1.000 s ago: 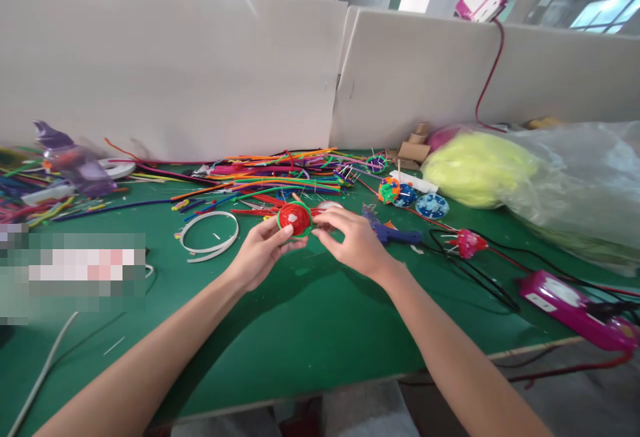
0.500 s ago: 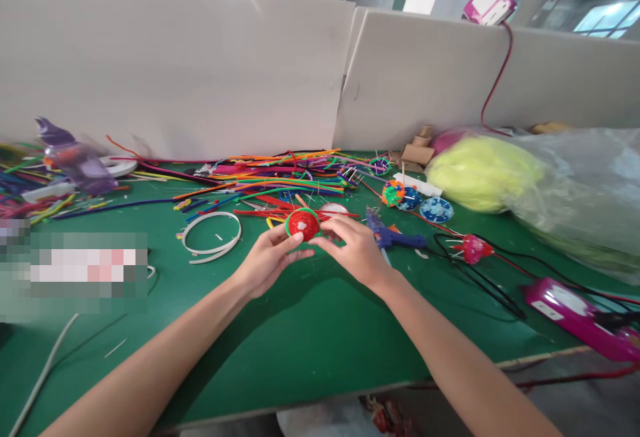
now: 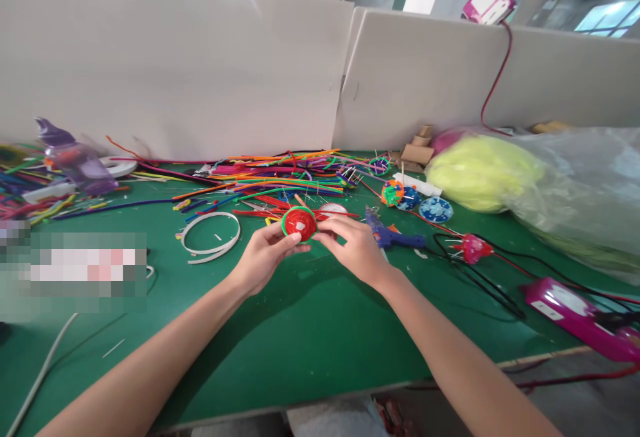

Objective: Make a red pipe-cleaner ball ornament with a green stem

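Observation:
Between my hands, above the green table, is a round red pipe-cleaner coil point(image 3: 303, 216) with a green rim and a pale blob near its centre. My left hand point(image 3: 265, 250) grips its lower left side, the thumb lying across the front. On the right edge, my right hand point(image 3: 354, 245) pinches the green pipe cleaner point(image 3: 315, 229) that runs round the rim; its fingertips partly hide that strand. Just behind the coil lie red pipe cleaners point(image 3: 260, 214). A blue glue gun point(image 3: 400, 238) rests right of my right hand.
Many coloured pipe cleaners point(image 3: 280, 170) lie along the back partition point(image 3: 175, 64). A white strip loop point(image 3: 239, 230) is at left, near a purple bottle point(image 3: 80, 164). Finished-looking discs point(image 3: 436, 209), a pink power strip point(image 3: 575, 317), cables and a plastic bag point(image 3: 590, 190) occupy the right.
The coil has shifted slightly left and its face turned more toward me. My right fingers have drawn closer together at its green rim.

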